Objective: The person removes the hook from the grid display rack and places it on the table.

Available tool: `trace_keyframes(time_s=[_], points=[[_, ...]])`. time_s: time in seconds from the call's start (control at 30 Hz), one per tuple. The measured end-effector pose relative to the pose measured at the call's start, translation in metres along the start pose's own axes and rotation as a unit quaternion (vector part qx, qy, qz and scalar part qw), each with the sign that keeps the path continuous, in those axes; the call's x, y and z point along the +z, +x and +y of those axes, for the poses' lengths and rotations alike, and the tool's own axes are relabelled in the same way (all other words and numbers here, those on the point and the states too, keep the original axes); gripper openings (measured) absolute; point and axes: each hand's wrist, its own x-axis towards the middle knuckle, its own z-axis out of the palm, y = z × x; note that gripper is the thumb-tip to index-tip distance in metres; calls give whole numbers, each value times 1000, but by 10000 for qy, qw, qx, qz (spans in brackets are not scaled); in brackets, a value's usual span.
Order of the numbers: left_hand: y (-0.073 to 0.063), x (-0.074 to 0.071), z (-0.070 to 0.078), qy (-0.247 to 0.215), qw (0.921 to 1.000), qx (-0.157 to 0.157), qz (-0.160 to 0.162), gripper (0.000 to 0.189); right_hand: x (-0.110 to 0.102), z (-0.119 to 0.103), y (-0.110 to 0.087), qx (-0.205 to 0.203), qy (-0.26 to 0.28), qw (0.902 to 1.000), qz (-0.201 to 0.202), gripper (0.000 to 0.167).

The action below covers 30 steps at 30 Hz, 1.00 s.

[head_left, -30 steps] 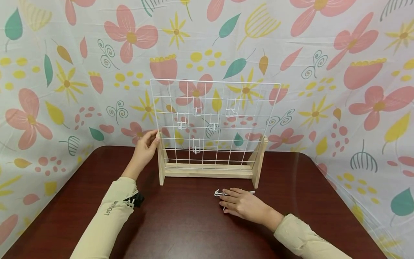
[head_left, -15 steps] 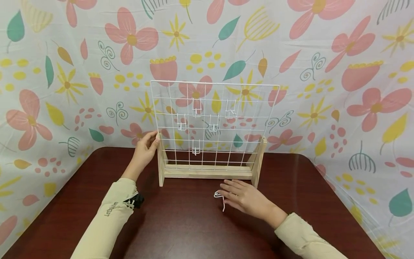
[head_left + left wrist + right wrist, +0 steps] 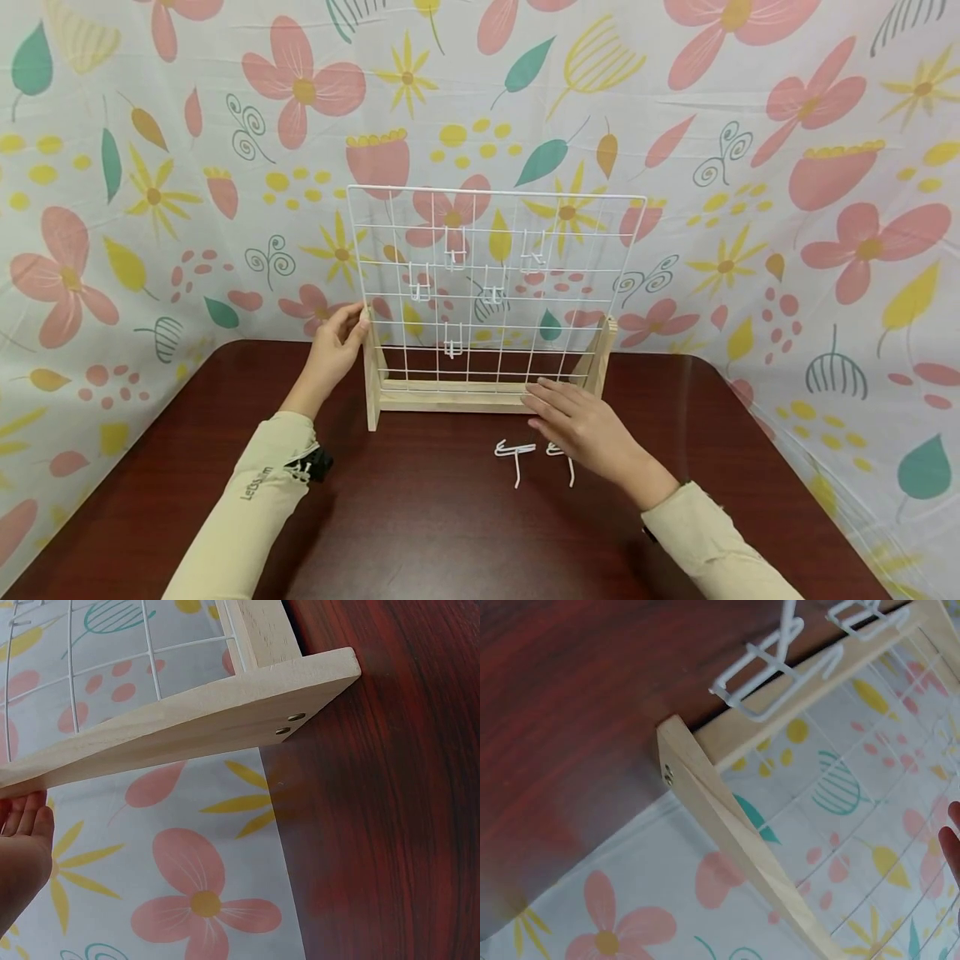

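Note:
A white wire grid (image 3: 480,271) stands upright in a pale wooden stand (image 3: 450,402) at the back of the table. My left hand (image 3: 333,350) holds the top of the stand's left side post; in the left wrist view its fingers (image 3: 28,816) meet that post (image 3: 172,724). Two white wire hooks lie on the table in front of the stand: a left hook (image 3: 516,452) and a right hook (image 3: 562,454) partly hidden by my right hand (image 3: 588,429). That hand hovers with fingers extended, holding nothing. In the right wrist view, the nearer hook (image 3: 769,675) shows large.
Several white hooks hang on the grid, among them an upper one (image 3: 455,258) and a lowest one (image 3: 453,346). The dark red table (image 3: 420,517) reaches towards me. Behind it hangs a floral cloth (image 3: 675,125).
My right hand has lifted off the hooks and moved up and slightly right, towards the stand, uncovering both hooks on the table. My left hand stays on the post.

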Motion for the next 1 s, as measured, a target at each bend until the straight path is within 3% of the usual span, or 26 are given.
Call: trace_keyframes(time_s=[0.63,1.0], points=[[-1,0,5,-109,9999,48,20,41,-10,15,23,473,-96,9951,866,33],[0,1,-2,-17,9997,223,66,40,-16,19,41,839,-302,9875,1299,34]])
